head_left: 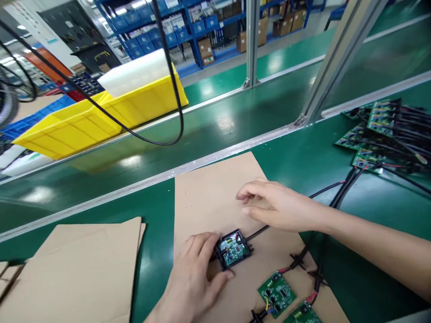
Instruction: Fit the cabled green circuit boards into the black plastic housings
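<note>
On cardboard [208,197], left grip [195,278] pinching black box [233,249] — right [276,206] open

My left hand [195,280] rests on the cardboard sheet [208,197], fingers curled against the small black housing [233,249] with a green board seated inside it. My right hand [279,206] hovers just beyond, fingers loosely spread above the sheet, touching nothing that I can make out. Two bare circuit boards [276,294] lie just below my right wrist (black leads trail from them). Well past my right hand sits a pile of wired boards [380,130]. Far beyond my left hand stand yellow bins [101,112].
</note>
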The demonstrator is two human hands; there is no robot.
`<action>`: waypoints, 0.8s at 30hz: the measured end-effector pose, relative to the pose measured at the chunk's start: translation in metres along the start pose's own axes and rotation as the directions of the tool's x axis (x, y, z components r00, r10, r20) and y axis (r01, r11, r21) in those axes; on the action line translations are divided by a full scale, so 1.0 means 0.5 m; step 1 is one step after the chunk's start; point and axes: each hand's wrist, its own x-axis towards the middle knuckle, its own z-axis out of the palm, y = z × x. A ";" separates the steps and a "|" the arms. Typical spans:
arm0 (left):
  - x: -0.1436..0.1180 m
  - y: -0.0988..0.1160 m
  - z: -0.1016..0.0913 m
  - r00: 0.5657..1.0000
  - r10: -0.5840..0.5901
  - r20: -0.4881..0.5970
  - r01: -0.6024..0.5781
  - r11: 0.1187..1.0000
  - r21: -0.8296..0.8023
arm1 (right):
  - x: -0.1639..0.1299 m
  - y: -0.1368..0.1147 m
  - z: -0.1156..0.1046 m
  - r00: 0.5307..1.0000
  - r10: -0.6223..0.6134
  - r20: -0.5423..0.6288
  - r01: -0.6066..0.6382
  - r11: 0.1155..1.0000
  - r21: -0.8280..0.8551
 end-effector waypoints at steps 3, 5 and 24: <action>0.009 0.008 -0.032 0.999 -0.032 0.005 0.032 0.999 0.008 | -0.038 0.044 -0.042 0.993 -0.054 -0.102 0.037 0.986 -0.163; 0.042 -0.005 -0.083 0.998 -0.066 -0.026 0.067 0.996 0.052 | -0.056 0.087 -0.060 0.959 -0.110 -0.261 0.036 0.961 -0.273; 0.080 -0.272 -0.204 0.897 -0.235 -0.374 0.380 0.842 0.384 | -0.107 0.124 -0.029 0.940 -0.307 -0.146 0.228 0.887 -0.401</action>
